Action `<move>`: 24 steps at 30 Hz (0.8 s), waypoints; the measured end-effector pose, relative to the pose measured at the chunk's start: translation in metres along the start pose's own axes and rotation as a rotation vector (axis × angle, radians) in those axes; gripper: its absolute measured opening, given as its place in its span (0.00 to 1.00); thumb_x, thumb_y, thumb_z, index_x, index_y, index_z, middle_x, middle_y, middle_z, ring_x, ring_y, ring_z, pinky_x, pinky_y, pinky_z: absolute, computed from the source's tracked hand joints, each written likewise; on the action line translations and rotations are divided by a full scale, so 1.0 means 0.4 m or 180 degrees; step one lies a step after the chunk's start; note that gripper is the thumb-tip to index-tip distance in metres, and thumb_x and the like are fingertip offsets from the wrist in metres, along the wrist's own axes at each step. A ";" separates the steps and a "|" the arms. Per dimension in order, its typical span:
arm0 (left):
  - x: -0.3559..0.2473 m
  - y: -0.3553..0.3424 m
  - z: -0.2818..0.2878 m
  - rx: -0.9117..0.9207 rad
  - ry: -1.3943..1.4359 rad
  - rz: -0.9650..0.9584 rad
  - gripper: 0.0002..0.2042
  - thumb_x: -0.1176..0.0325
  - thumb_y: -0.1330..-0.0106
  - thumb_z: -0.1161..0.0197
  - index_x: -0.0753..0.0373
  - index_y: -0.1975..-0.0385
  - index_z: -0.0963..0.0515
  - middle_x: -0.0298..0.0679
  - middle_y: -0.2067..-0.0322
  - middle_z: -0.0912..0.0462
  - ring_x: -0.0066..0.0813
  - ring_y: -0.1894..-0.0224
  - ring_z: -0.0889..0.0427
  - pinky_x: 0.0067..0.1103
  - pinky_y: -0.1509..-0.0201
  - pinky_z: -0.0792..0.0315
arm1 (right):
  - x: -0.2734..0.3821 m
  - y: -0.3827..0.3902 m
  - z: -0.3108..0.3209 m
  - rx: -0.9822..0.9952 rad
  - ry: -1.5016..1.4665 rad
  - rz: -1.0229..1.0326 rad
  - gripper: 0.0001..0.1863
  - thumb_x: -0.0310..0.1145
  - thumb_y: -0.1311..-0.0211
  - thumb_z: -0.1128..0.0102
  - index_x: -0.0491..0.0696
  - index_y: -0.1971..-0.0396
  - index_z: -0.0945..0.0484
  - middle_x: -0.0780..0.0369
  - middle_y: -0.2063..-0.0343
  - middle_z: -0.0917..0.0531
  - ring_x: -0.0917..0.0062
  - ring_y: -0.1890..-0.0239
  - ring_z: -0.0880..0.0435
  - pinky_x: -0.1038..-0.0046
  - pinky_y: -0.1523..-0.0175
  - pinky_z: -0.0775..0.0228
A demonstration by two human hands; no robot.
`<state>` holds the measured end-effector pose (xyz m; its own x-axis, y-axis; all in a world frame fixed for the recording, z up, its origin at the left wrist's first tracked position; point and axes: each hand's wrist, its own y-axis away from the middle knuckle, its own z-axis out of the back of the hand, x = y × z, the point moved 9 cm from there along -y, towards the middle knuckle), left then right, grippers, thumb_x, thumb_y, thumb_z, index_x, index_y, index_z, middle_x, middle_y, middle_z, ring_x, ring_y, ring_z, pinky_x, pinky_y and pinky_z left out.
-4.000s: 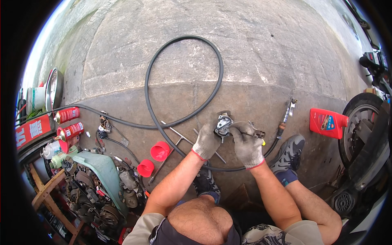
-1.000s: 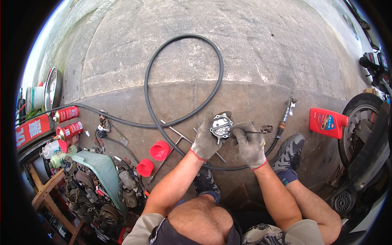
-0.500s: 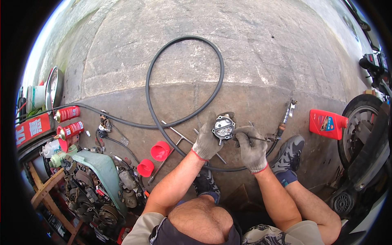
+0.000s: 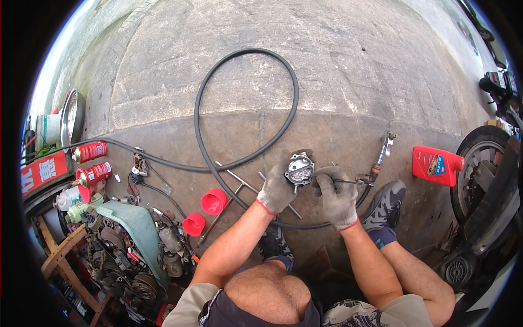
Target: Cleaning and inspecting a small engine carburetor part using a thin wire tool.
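My left hand (image 4: 278, 189), in a grey work glove with a red cuff, holds a small round metal housing (image 4: 299, 169) that looks like a carburetor part. Its face is turned up, with lugs round the rim and a short spout pointing down. Just to the right, my gloved right hand (image 4: 336, 199) is closed on a thin dark-shafted tool (image 4: 346, 182). The shaft sticks out rightward from the fingers to a brownish end. My right fingertips are near the housing's right side; the fingers hide the tool's other end.
A black hose (image 4: 296, 87) loops over the concrete to an air gun (image 4: 385, 152). A cross-shaped lug wrench (image 4: 238, 180) and two red cups (image 4: 213, 201) lie left of my hands. A red oil jug (image 4: 436, 165) stands by a wheel (image 4: 478, 163). A greenish bin (image 4: 133, 223) holds metal parts.
The tool's outer end has swung slightly upward, and the right fingers have shifted a little with it. The housing has moved slightly to the right in my left hand's grip.
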<state>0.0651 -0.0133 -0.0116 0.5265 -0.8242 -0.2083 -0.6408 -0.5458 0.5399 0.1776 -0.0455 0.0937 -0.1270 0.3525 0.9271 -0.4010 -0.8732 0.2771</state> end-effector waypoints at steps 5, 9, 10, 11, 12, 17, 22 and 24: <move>-0.007 -0.001 0.010 0.0165 0.0299 0.0103 0.35 0.38 0.29 0.50 0.67 0.40 0.29 0.45 0.48 0.18 0.37 0.50 0.16 0.32 0.48 0.20 | -0.012 -0.015 0.040 -0.0244 0.0008 -0.0192 0.05 0.23 0.33 0.42 0.42 0.64 0.18 0.62 0.75 0.16 0.83 0.76 0.20 0.79 0.70 0.27; -0.004 -0.002 0.014 0.0294 0.0511 0.0177 0.36 0.37 0.30 0.49 0.67 0.40 0.29 0.47 0.49 0.18 0.40 0.50 0.15 0.33 0.51 0.18 | -0.029 -0.017 0.068 -0.0318 -0.0117 -0.0211 0.06 0.25 0.32 0.42 0.42 0.64 0.17 0.62 0.75 0.16 0.84 0.76 0.20 0.79 0.70 0.27; -0.003 -0.001 0.013 0.0294 0.0511 0.0177 0.36 0.37 0.30 0.49 0.67 0.40 0.29 0.47 0.49 0.18 0.40 0.50 0.15 0.33 0.51 0.18 | -0.033 -0.019 0.078 -0.0316 -0.0022 -0.0254 0.06 0.25 0.32 0.43 0.41 0.62 0.18 0.61 0.73 0.16 0.83 0.76 0.20 0.79 0.70 0.27; -0.001 0.000 0.012 0.0293 0.0461 0.0185 0.35 0.38 0.29 0.51 0.66 0.40 0.29 0.45 0.49 0.18 0.38 0.51 0.15 0.32 0.52 0.18 | -0.035 -0.020 0.083 -0.0314 0.0072 -0.0297 0.07 0.26 0.31 0.44 0.40 0.61 0.19 0.61 0.72 0.16 0.82 0.76 0.20 0.79 0.70 0.26; 0.000 0.001 0.007 0.0293 0.0413 0.0198 0.34 0.38 0.27 0.52 0.65 0.39 0.29 0.44 0.50 0.18 0.36 0.52 0.15 0.31 0.54 0.17 | -0.033 -0.022 0.084 -0.0318 0.0075 -0.0301 0.07 0.26 0.31 0.44 0.40 0.61 0.19 0.61 0.72 0.16 0.82 0.76 0.20 0.79 0.70 0.26; 0.003 0.006 -0.002 0.0215 0.0022 0.0154 0.37 0.36 0.31 0.49 0.69 0.41 0.29 0.45 0.51 0.17 0.36 0.50 0.15 0.30 0.49 0.18 | -0.027 -0.027 0.038 -0.0025 0.0116 -0.0178 0.05 0.24 0.34 0.40 0.41 0.62 0.17 0.60 0.70 0.14 0.76 0.68 0.16 0.75 0.62 0.24; 0.005 0.013 -0.022 0.0262 0.0042 0.0227 0.39 0.34 0.33 0.48 0.69 0.43 0.28 0.43 0.52 0.17 0.33 0.51 0.16 0.29 0.47 0.20 | 0.037 -0.024 -0.012 0.0244 0.0291 0.0350 0.06 0.19 0.41 0.36 0.41 0.64 0.17 0.58 0.64 0.14 0.72 0.62 0.15 0.72 0.56 0.23; 0.004 0.022 -0.023 0.0271 0.0261 0.0364 0.40 0.32 0.34 0.48 0.69 0.44 0.26 0.43 0.52 0.17 0.34 0.50 0.16 0.29 0.45 0.20 | 0.055 -0.020 -0.024 0.0359 0.0328 0.0443 0.06 0.20 0.42 0.35 0.42 0.64 0.17 0.58 0.66 0.14 0.71 0.63 0.15 0.71 0.56 0.23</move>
<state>0.0655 -0.0178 0.0005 0.4891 -0.8685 -0.0803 -0.7423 -0.4628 0.4845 0.1694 -0.0274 0.1093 -0.2684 0.2534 0.9294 -0.2697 -0.9460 0.1801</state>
